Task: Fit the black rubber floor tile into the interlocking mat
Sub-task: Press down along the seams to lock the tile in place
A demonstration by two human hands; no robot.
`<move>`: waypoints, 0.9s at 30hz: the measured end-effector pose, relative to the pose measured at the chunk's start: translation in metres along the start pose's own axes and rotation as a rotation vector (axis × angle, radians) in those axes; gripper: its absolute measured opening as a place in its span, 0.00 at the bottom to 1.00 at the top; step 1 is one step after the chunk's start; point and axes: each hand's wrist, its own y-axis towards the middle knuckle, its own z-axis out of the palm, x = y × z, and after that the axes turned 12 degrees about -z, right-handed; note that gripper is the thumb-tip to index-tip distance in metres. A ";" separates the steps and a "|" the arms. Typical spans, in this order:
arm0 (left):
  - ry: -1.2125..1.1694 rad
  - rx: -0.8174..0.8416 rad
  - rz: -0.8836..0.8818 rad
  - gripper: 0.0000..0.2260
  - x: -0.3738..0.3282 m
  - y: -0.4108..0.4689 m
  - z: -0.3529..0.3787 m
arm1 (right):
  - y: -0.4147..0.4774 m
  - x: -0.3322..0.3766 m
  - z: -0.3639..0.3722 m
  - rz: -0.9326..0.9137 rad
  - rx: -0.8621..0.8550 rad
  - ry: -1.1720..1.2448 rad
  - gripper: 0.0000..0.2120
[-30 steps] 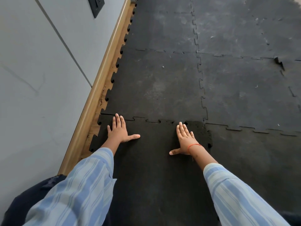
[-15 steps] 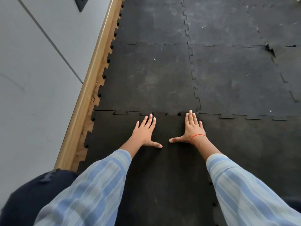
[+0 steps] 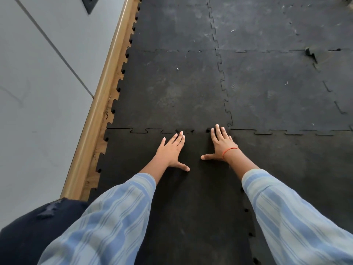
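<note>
Black rubber floor tile (image 3: 183,197), flat beneath both splayed, empty palms: unseated seam just beyond left hand (image 3: 170,152) fingertips, under right hand (image 3: 222,143) fingertips.

Hands (image 3: 196,150) flat on tile (image 3: 191,207), near its far seam; mat (image 3: 172,88) beyond; wall (image 3: 38,92) left.

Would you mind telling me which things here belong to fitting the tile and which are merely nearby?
Part of the job:
- black rubber floor tile
- interlocking mat
- left hand, flat on the tile
- right hand, flat at the seam

Merely nearby:
- wooden skirting board
- grey wall
- lifted mat corner
</note>
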 end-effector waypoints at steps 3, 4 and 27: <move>0.037 -0.015 0.025 0.60 -0.003 0.004 -0.003 | -0.003 0.001 0.006 -0.025 0.009 -0.018 0.60; 0.060 -0.017 0.037 0.60 -0.006 0.007 -0.006 | -0.002 0.002 0.004 -0.017 0.015 -0.020 0.60; 0.134 0.160 -0.079 0.64 -0.039 0.016 -0.035 | 0.021 -0.008 0.013 -0.036 0.091 0.126 0.62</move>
